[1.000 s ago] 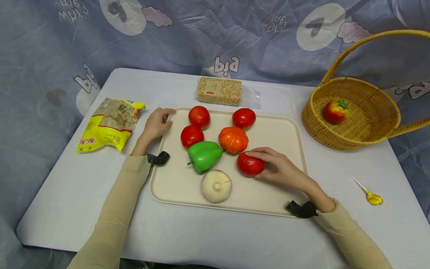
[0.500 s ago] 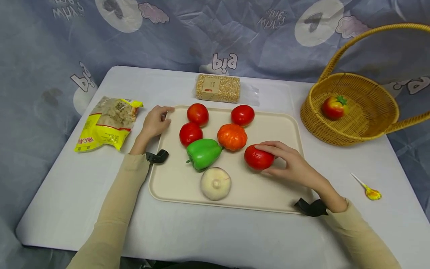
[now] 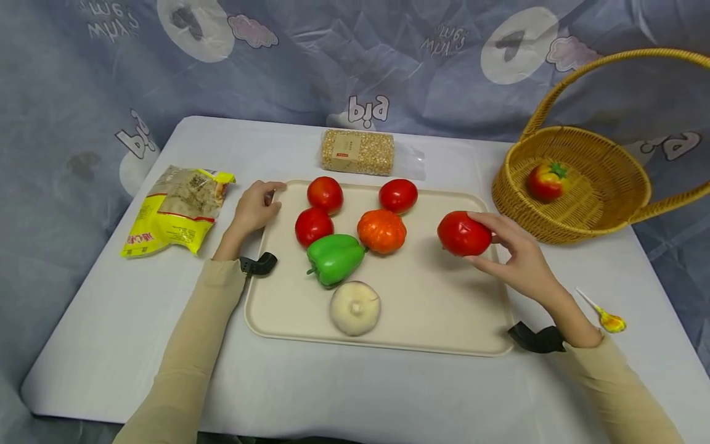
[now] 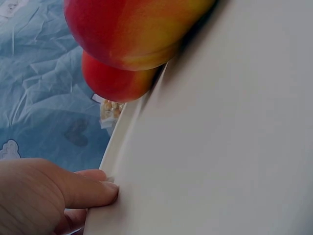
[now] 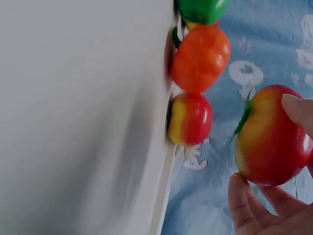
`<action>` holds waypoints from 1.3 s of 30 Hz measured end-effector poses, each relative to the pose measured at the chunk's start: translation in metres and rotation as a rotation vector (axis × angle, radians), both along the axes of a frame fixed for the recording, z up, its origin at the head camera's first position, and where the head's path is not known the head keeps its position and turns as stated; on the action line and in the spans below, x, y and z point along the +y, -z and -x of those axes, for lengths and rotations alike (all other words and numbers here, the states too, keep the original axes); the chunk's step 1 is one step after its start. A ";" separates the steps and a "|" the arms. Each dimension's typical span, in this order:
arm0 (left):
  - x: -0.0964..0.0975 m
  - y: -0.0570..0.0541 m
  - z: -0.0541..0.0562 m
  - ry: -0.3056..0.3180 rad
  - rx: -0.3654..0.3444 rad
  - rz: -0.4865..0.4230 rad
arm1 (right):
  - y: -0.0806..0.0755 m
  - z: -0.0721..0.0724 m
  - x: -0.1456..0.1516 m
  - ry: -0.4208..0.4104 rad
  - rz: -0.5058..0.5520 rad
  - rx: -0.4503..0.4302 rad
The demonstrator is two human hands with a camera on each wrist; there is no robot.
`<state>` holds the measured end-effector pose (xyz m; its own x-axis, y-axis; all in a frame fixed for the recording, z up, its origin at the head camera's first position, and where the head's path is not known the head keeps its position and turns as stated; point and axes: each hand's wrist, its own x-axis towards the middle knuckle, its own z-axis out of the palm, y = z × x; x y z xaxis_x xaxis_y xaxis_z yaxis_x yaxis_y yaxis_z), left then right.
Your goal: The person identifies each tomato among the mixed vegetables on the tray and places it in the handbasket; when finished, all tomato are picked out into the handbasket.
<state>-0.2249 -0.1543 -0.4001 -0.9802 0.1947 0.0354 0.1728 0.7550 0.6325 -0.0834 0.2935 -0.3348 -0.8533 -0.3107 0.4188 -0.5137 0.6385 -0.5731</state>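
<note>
My right hand [image 3: 516,253] holds a red tomato [image 3: 463,233] between thumb and fingers, lifted above the right part of the beige tray [image 3: 444,320]. In the right wrist view, that tomato [image 5: 274,137] shows a yellowish underside and green leaves. At the tray's far left corner my left hand [image 3: 255,206] pinches the rim, with the thumb [image 4: 93,191] on top in the left wrist view. On the tray lie more tomatoes [image 3: 314,226], an orange pumpkin [image 3: 381,231], a green bell pepper [image 3: 335,259] and a whitish round vegetable [image 3: 355,308].
A wicker basket [image 3: 510,203] with a tall handle and one tomato [image 3: 546,182] inside stands at the back right. A lollipop [image 3: 610,319] lies right of the tray. Behind is a bag of corn kernels [image 3: 366,152], and to the left a yellow snack bag [image 3: 177,213].
My right hand has lifted the tomato off the tray and carried it right and away from me. The left hand has stayed at the tray's corner.
</note>
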 end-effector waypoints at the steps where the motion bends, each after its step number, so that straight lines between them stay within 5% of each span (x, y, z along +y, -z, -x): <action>1: 0.000 0.000 0.000 0.000 -0.002 -0.002 | -0.001 0.001 0.004 0.017 0.019 0.004; 10: -0.001 0.002 0.001 0.003 -0.001 -0.011 | -0.012 0.012 0.038 0.208 0.123 -0.059; 24: 0.000 0.004 0.001 -0.008 0.001 -0.006 | -0.019 0.031 0.093 0.371 0.233 -0.139; 32: 0.000 0.004 0.001 -0.013 0.005 -0.004 | -0.020 0.039 0.115 0.478 0.152 -0.249; 39: 0.000 0.004 0.000 -0.014 0.005 -0.004 | -0.018 0.050 0.131 0.498 -0.035 -0.364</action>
<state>-0.2254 -0.1542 -0.4040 -0.9827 0.1808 0.0407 0.1652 0.7551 0.6344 -0.1338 0.4244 -0.3171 -0.9856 0.1539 0.0701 0.0759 0.7728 -0.6301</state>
